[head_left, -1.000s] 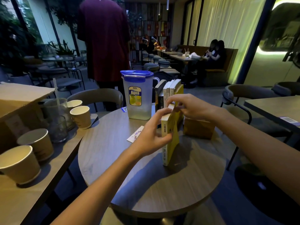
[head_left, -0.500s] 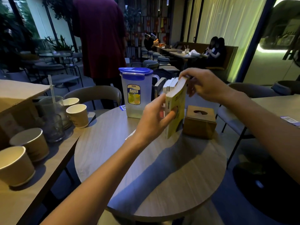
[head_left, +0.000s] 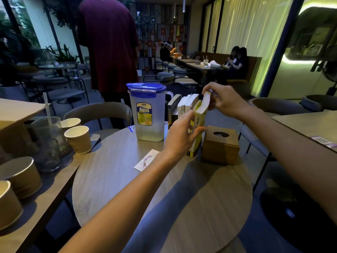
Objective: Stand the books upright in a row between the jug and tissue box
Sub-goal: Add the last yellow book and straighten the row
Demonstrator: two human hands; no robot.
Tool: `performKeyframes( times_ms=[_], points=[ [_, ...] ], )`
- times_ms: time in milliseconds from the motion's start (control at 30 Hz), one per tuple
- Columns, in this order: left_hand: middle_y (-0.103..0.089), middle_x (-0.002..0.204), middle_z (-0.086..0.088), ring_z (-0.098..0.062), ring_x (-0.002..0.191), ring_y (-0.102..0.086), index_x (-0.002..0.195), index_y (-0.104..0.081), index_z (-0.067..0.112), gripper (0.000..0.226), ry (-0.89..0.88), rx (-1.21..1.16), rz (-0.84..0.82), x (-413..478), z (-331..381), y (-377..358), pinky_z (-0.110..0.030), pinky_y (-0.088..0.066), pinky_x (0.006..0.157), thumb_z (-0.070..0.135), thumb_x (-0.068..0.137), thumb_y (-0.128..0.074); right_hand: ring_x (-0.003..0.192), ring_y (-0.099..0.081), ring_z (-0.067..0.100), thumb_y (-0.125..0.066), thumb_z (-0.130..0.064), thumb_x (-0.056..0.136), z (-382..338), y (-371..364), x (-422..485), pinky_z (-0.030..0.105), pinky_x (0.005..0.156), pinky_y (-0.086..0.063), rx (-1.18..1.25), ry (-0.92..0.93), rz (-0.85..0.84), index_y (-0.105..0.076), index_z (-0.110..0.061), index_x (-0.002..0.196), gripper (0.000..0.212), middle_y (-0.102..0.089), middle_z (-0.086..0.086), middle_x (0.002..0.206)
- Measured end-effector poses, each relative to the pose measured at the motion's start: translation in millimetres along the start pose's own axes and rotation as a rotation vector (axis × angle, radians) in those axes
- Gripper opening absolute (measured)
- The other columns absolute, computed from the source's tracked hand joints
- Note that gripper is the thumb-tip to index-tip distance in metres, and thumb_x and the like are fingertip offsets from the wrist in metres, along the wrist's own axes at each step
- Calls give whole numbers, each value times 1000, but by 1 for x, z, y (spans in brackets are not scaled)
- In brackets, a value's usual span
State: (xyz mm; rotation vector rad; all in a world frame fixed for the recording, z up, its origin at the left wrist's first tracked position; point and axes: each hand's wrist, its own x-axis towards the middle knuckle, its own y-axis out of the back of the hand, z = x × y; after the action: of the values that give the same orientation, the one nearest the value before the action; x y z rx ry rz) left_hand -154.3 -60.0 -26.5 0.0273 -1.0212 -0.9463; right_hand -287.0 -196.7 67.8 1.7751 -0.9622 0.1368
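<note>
Closest to me is the round table (head_left: 182, 207), mostly bare on the near side, with a little card (head_left: 145, 160) lying flat past the middle. Then the left hand (head_left: 179, 136), fingers closed on the lower half of a yellow paperback (head_left: 197, 123), thumb on the tissue-box side and fingers on the row side. The right hand (head_left: 225, 101) pinches the book's top corner from above. So both hands are clamped on that one book, which stands nearly upright, leaning a touch, its foot on the table just beside the wooden tissue box (head_left: 220, 145).

Looks like a light, floppy paperback to me: the top edge already curls under the pinch. I'd hold it low by the spine and cover like the left hand does, and only steer with the top hand, or the pages will bend.

Behind it the other books (head_left: 184, 106) stand in a row, running back to the plastic jug (head_left: 148, 114) with the blue lid. Can't tell if they touch the jug. The gap by the box looks tight.
</note>
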Motion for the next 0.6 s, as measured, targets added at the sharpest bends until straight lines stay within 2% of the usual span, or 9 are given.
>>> performKeyframes(
  times_ms=[167,267,367,467,600],
  points=[
    [-65,115,5,-5,98,-61,120,-60,19,36,86,-19,21,-7,-15,-21,-30,-58,80,33,88,-71,92,-71,26,-60,7,93,23,-20,1,40,73,-64,-2,-80,-39,-59,-9,115,27,-65,14,106],
    [-66,112,5,-5,99,-60,115,-62,18,33,129,-20,10,-8,-22,-31,-26,-56,81,32,87,-73,86,-73,29,-59,7,93,35,-30,2,48,74,-64,-8,-128,-58,-58,-8,116,27,-67,17,100],
    [-66,110,7,-1,99,-59,115,-64,18,30,150,-8,-12,-10,-29,-35,-21,-53,82,31,89,-71,82,-72,30,-54,7,95,43,-39,4,49,75,-63,-9,-156,-63,-57,-7,116,25,-66,17,96],
    [-67,114,4,-2,102,-59,120,-64,17,30,185,-28,-20,-11,-35,-35,-25,-55,87,26,92,-69,83,-72,30,-54,5,96,51,-46,7,50,74,-63,-21,-179,-59,-56,-10,117,25,-66,18,99],
    [-68,103,7,-6,97,-65,105,-65,20,18,269,-34,10,-11,-43,-33,-27,-60,78,30,91,-70,85,-72,24,-53,0,98,56,-51,11,42,73,-64,1,-232,-55,-56,-15,123,30,-67,15,107]
  ],
)
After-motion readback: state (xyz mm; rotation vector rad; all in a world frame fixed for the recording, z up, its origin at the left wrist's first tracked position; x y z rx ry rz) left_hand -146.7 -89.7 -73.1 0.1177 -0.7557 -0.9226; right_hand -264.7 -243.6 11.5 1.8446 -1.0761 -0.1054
